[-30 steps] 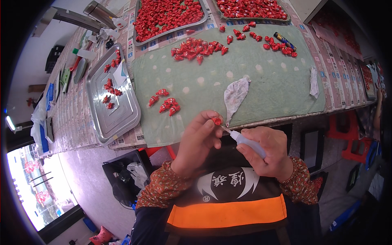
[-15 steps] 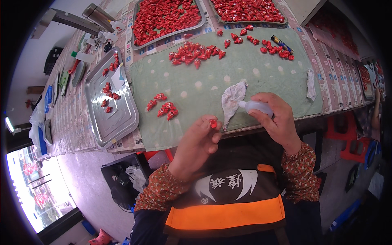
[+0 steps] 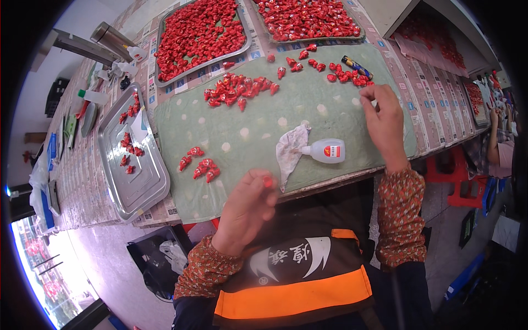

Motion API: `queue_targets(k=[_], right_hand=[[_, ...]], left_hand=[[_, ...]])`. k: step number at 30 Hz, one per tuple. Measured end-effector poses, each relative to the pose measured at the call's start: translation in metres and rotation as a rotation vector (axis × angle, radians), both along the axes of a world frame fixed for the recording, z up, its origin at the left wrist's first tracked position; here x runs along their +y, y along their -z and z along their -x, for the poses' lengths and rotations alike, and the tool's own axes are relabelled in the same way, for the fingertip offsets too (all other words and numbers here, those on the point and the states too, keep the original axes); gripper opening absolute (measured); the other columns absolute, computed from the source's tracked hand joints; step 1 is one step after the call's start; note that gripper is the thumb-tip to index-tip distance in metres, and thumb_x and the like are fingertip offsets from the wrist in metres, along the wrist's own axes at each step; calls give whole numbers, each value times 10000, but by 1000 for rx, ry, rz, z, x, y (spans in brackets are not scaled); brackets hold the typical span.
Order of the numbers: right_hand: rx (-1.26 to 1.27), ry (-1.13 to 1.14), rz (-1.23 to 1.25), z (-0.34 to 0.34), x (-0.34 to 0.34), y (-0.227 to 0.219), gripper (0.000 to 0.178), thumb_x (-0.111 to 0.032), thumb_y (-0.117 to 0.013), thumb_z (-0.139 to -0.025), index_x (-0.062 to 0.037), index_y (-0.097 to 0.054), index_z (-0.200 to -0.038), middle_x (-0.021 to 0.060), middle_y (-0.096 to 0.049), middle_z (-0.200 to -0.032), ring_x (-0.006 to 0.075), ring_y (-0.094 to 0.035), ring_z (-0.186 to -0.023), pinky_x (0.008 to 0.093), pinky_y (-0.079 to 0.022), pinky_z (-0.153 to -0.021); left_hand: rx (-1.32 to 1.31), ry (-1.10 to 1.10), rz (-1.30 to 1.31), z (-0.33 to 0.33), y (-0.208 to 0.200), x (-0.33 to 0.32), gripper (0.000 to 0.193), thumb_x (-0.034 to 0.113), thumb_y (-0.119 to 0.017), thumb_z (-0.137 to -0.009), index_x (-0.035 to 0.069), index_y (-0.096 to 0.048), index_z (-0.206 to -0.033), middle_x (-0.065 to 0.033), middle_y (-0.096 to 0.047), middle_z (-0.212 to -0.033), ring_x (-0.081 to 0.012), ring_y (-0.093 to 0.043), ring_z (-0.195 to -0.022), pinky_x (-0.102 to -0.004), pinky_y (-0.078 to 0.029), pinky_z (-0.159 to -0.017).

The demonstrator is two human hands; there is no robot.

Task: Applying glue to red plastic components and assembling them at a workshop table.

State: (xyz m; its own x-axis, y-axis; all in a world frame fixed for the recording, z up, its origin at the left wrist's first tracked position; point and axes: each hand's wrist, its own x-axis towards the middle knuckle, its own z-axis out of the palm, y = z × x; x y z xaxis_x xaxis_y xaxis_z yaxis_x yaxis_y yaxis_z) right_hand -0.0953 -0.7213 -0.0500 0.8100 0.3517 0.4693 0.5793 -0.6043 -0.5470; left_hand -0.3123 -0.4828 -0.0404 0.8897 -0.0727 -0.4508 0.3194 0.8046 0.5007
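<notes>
My left hand [image 3: 248, 206] is raised in front of the table's near edge, its fingers closed around a small glossy red piece [image 3: 268, 181]. My right hand [image 3: 386, 124] reaches over the right side of the green cloth, thumb and forefinger bent and a little apart. Its fingertips are close to a cluster of small red pieces [image 3: 346, 77], and I see nothing held in them. Between the hands, a translucent squeeze bottle [image 3: 329, 151] lies on its side. Its nozzle touches a crumpled white rag [image 3: 291, 147]. Nearer my left hand are several more red pieces [image 3: 204, 169].
A green dotted cloth [image 3: 247, 124] covers the work area, with a heap of red pieces [image 3: 236, 89] on it. Two trays of red pieces [image 3: 201, 33] [image 3: 308, 19] stand behind. At left is a metal tray [image 3: 135, 184]. A dark tube [image 3: 357, 67] lies at back right.
My right hand has let go of the squeeze bottle, leaving it beside the rag, and has moved up toward the red pieces at back right. My left hand still holds its red piece. The view has shifted.
</notes>
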Motion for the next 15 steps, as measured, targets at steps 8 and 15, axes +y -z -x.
queue_targets(k=[8, 15], right_hand=[[-122, 101, 253, -34, 10, 12, 123, -86, -670, -810, -80, -620, -922, 78, -563, -893, 277, -577, -908, 407, -479, -756], [-16, 72, 205, -44, 9, 20, 138, -87, -666, -813, -53, -602, -931, 88, -580, -900, 288, -580, -902, 412, -476, -761]], left_hand=[[-14, -4, -10, -5, -1, -1, 214, 255, -540, -989, 70, -497, -1088, -44, -503, -991, -97, -508, -776, -179, -469, -535], [18, 27, -10, -7, -1, -4, 198, 235, -558, -981, 76, -509, -1088, -42, -519, -992, -95, -509, -768, -182, -465, -538]])
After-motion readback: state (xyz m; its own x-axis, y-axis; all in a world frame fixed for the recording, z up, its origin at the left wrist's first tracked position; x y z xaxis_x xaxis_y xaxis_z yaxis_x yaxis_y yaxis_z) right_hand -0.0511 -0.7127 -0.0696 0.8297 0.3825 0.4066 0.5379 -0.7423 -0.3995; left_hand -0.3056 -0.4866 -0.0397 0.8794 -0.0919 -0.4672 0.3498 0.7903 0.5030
